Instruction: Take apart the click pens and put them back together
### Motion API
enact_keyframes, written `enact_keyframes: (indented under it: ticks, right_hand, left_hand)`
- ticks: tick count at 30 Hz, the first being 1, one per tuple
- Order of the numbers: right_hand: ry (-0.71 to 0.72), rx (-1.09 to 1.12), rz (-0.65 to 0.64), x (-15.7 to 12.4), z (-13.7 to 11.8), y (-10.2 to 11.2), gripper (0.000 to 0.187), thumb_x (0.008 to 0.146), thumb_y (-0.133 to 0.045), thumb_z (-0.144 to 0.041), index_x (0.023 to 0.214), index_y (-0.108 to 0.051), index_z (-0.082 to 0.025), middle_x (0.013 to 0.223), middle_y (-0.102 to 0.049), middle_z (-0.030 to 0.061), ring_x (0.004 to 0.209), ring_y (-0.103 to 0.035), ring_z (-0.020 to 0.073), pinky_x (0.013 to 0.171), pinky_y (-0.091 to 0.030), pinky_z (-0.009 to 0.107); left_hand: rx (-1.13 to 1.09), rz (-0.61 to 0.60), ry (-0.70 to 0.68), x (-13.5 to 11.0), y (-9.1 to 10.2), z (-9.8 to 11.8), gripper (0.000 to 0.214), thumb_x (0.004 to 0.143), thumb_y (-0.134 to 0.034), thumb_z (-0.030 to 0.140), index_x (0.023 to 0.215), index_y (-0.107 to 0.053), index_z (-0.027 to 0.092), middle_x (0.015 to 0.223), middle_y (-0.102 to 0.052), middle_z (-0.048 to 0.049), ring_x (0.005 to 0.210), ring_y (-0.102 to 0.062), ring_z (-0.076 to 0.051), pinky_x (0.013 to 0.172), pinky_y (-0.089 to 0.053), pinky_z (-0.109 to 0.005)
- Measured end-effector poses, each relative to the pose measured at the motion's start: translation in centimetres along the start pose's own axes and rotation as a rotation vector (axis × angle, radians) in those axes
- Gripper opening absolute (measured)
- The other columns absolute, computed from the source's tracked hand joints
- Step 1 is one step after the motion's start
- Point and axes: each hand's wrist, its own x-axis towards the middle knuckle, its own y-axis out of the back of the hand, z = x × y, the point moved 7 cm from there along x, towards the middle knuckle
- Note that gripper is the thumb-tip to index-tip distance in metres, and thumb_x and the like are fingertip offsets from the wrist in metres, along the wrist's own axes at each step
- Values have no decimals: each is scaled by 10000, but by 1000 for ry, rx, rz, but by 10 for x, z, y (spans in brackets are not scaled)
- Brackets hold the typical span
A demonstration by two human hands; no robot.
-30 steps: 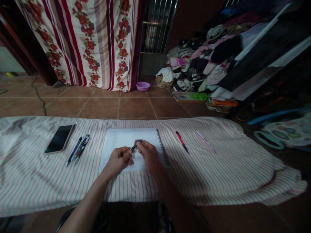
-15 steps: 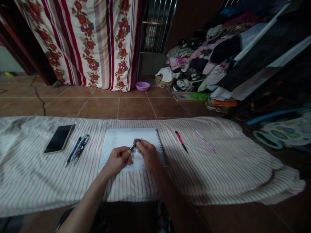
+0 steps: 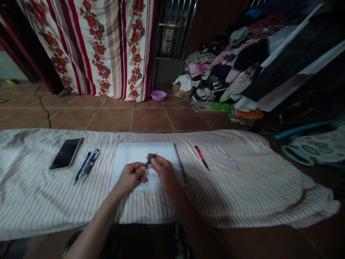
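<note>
A dark pen (image 3: 149, 160) slants between my two hands above a white spiral notebook (image 3: 151, 147). My left hand (image 3: 134, 173) is closed on its lower left end, fingers pinching it. On the upper right end, my right hand (image 3: 161, 167) pinches it near the tip, which pokes out past the fingers. The notebook lies open on the striped cloth (image 3: 151, 210), its wire binding along the right side. Parts of the pen are hidden by my fingers.
Left of the notebook lie several pens (image 3: 86, 167) in a bunch and a phone (image 3: 66, 154). To the right are a red-and-black pen (image 3: 201, 157) and a pink pen (image 3: 228, 157). Beyond, a purple basin (image 3: 159, 95) stands on the tiled floor near piled clothes (image 3: 215, 68).
Almost nothing differs. Both hands keep hold of the pen, with only a slight shift of the right fingers along its upper end.
</note>
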Motion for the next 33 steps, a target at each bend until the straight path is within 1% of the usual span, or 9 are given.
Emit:
enact_keyframes:
  ticks: [5,9,11,16,18,21,25,27,33]
  right_hand:
    - [21,-152,66,4,-2,5,251,634,-664,-422,670,-629,-176,594,-595,-14,575,-495,115,573,-364,248]
    - [11,-278,106,4,-3,8,281,626,-651,-452,558,-550,-199,521,-540,-31,532,-451,114,531,-336,249]
    - [-1,-238,77,4,-2,6,284,623,-647,-478,623,-598,-198,571,-578,-18,576,-490,130,562,-358,258]
    - [4,-32,51,2,0,2,413,606,-665,-477,902,-670,-188,875,-675,48,796,-573,177,717,-399,292]
    - [1,-36,55,2,-1,3,383,605,-674,-456,868,-674,-178,828,-670,42,756,-566,164,708,-394,288]
    - [7,-123,83,2,-3,6,292,623,-663,-454,699,-637,-173,627,-597,-6,613,-508,126,625,-376,262]
    - [29,-222,118,3,-5,8,299,640,-644,-461,564,-540,-191,515,-507,-41,530,-439,105,565,-356,248]
    - [32,-226,103,2,-5,6,298,647,-634,-477,591,-567,-192,545,-535,-29,553,-463,114,580,-366,254]
    - [5,-109,53,0,-4,3,368,627,-658,-477,859,-681,-191,798,-659,30,745,-564,164,685,-404,283]
  left_hand:
    - [22,-6,-27,-1,-2,0,277,697,-616,397,715,-613,120,505,-562,4,433,-508,-96,489,-367,-236]
    - [54,-7,-34,-3,-3,3,272,701,-611,400,671,-606,130,496,-556,4,446,-507,-97,501,-372,-237]
    - [56,-3,-29,-3,-2,3,272,694,-617,400,656,-601,131,498,-560,2,444,-505,-96,494,-365,-235]
    - [22,22,-11,-1,1,2,277,664,-637,404,670,-595,131,491,-566,2,427,-506,-98,479,-356,-234]
    - [22,16,-14,-2,0,3,277,668,-632,405,661,-592,131,486,-566,0,427,-502,-98,482,-355,-234]
    - [43,2,-18,-3,-3,5,275,684,-618,402,636,-593,133,477,-566,-7,431,-493,-97,490,-352,-236]
    - [46,-1,-21,-3,-4,6,268,687,-616,396,630,-594,135,489,-568,-7,446,-503,-100,495,-358,-236]
    - [36,8,-13,-2,-3,4,263,676,-624,394,638,-593,135,487,-564,-2,440,-506,-99,485,-358,-232]
    - [16,33,-9,0,2,0,253,674,-625,381,655,-587,131,508,-562,3,432,-512,-94,482,-373,-230]
